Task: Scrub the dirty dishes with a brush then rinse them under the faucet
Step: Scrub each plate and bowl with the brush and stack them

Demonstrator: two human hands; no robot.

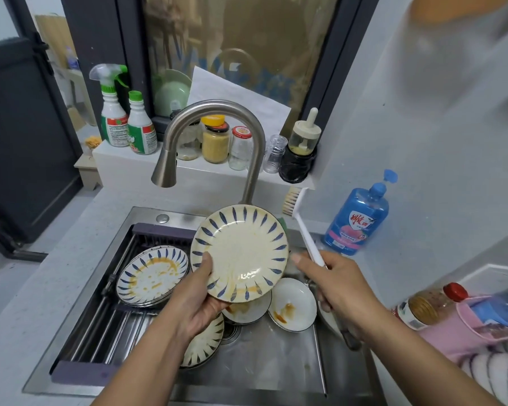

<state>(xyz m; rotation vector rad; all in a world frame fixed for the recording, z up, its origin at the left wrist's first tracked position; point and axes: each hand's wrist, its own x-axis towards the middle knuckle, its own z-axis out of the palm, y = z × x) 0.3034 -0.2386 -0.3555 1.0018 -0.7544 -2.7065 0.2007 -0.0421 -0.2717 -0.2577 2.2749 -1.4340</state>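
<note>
Mid-frame, over the steel sink [276, 361], the left hand [200, 300] is gripping a stained plate [244, 250], the right hand [340, 291] clutching a brush [305, 237]; grey counter [41, 303] is lying lower left.

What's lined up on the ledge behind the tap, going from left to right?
Spray bottle → green-capped bottle → yellow-lidded jar → red-lidded jar → clear jar → dark bottle with a cream top.

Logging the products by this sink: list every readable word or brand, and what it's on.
"雕牌", as best I can tell: red shield on the blue soap bottle.
Spray bottle label: too blurred.
Green-capped bottle label: too blurred.
Red-lidded jar: lid print unreadable.
Red-capped bottle label: too blurred.
</note>
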